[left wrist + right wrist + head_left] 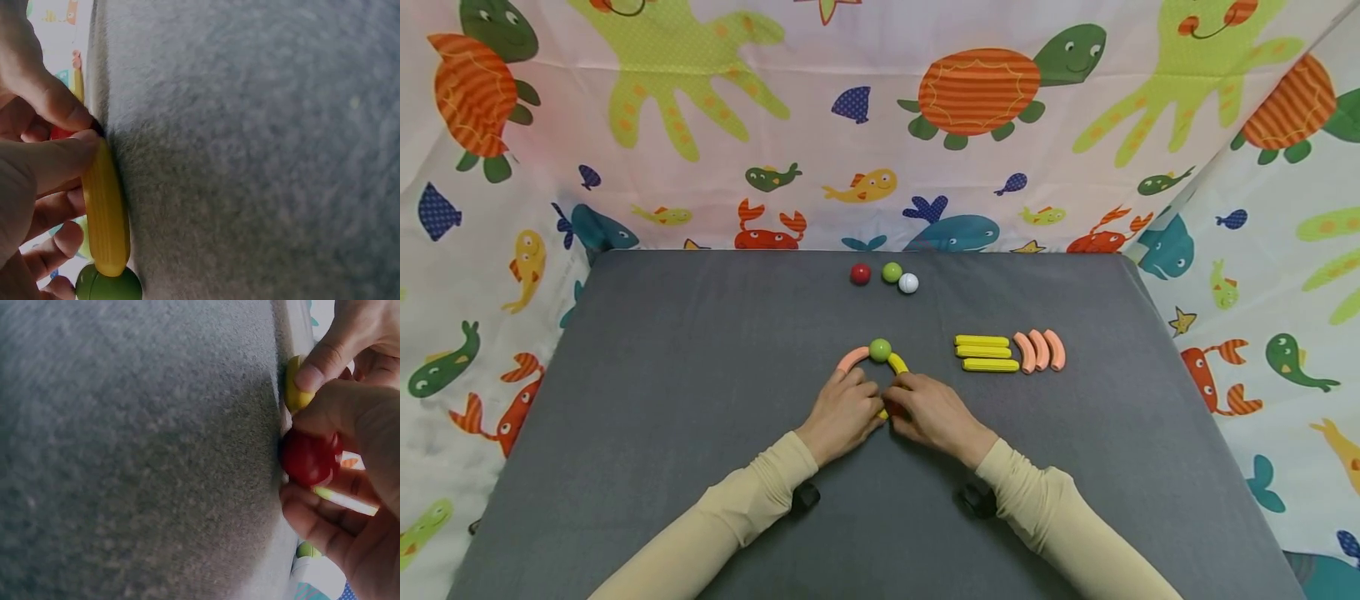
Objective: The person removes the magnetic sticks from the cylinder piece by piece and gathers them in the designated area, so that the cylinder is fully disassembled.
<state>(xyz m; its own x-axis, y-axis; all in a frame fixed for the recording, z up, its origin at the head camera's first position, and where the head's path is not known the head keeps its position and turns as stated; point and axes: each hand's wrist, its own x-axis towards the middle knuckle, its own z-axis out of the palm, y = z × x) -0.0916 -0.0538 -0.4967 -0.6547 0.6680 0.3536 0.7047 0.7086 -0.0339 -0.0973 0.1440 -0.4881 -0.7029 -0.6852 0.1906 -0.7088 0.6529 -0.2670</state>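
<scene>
In the head view both hands meet near the table's middle. My left hand (842,408) pinches a ribbed yellow stick (106,212) with its thumb on it; a green ball (112,286) touches the stick's far end. Between the fingers of my right hand (936,417) is a shiny red ball (312,456), right at the other end of that yellow stick. Just beyond the hands, a curved pink stick (852,358) and a curved yellow stick (898,363) lean away from another green ball (880,350), like an arch. The hands hide the lower parts.
Farther back on the grey table (700,333) lie a red ball (861,273), a green ball (892,272) and a white ball (908,283). To the right are straight yellow sticks (985,352) and curved pink sticks (1042,350). A patterned curtain (700,192) hangs behind.
</scene>
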